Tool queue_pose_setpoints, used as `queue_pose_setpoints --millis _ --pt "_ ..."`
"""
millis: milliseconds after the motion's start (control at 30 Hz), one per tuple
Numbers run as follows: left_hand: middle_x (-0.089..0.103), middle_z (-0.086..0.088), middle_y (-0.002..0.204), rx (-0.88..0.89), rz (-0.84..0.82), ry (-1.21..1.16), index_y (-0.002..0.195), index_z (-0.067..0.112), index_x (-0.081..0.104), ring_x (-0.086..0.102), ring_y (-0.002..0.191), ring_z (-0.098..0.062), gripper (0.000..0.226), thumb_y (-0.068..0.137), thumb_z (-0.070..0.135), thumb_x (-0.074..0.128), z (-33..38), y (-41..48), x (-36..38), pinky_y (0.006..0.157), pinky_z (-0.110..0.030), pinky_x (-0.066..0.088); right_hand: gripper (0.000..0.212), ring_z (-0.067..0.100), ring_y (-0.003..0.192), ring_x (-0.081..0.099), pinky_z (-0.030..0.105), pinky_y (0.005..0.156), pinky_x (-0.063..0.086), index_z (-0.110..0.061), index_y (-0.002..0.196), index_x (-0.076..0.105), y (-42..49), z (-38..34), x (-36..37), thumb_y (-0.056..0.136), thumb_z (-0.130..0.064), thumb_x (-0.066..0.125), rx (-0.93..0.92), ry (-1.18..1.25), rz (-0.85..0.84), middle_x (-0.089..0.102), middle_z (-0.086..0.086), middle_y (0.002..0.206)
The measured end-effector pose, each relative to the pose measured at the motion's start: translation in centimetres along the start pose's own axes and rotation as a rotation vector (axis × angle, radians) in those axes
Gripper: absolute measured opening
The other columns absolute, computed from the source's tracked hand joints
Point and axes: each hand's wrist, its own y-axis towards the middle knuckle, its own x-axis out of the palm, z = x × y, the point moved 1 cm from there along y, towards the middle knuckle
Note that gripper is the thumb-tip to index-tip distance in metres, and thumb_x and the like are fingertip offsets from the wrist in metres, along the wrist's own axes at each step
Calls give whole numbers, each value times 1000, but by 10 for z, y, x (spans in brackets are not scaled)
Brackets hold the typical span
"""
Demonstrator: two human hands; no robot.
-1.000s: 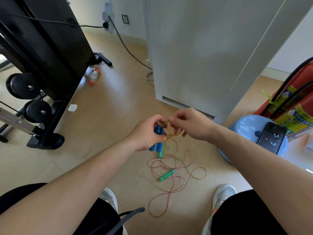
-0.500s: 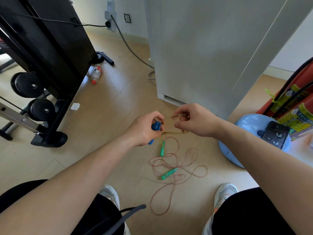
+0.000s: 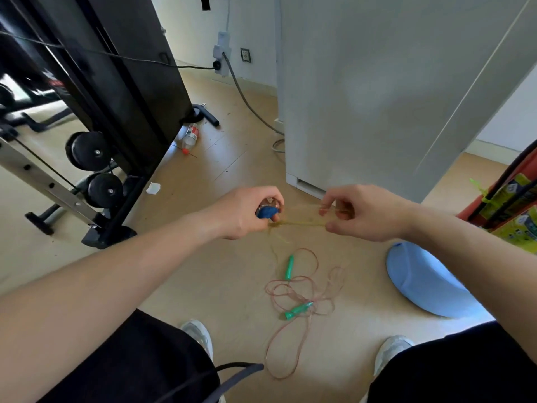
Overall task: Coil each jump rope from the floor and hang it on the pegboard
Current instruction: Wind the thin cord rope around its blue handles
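One green-handled rope (image 3: 290, 267) sprawls on wooden floor (image 3: 232, 175).

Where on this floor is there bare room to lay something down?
Bare floor lies between the machine base and the pink jump rope, also ahead between the bottle and the white cabinet. Crowded: the rope's loops by the blue basin.

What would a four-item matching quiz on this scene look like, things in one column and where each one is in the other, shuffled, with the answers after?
Column one
1. blue handles
2. yellow cord
3. green-handled rope
4. plastic bottle

Column two
A. lying loose on the floor between the shoes
B. gripped in the left hand
C. on the floor beside the black machine
D. stretched from the left hand to the right hand

Pairs: 1-B, 2-D, 3-A, 4-C
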Motion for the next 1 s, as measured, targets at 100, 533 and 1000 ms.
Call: queue_pose_setpoints --millis 100,533,1000 --pt "68 15 91 0 20 37 105 36 59 61 86 -6 34 83 12 70 0 -4 3 84 -38 56 15 4 59 50 13 57 38 -27 82 63 -1 -1 3 79 -35 76 7 54 87 55 -9 66" --pt "71 -2 94 -106 -91 -199 102 41 54 68 88 -29 31 77 29 69 1 7 26 83 -46 58 22 7 69 54 29 64 41 -34 97 63 18 26 1 80 -24 72 175 -31 55 57 -8 74" --pt "73 -4 101 -111 -38 -461 118 22 58 72 94 -18 44 82 3 75 -1 10 18 95 -44 55 26 7 82 62 27 74 52 -30 108 70 26 -20 34 86 -18 66 -137 40 151 63 -12 105"
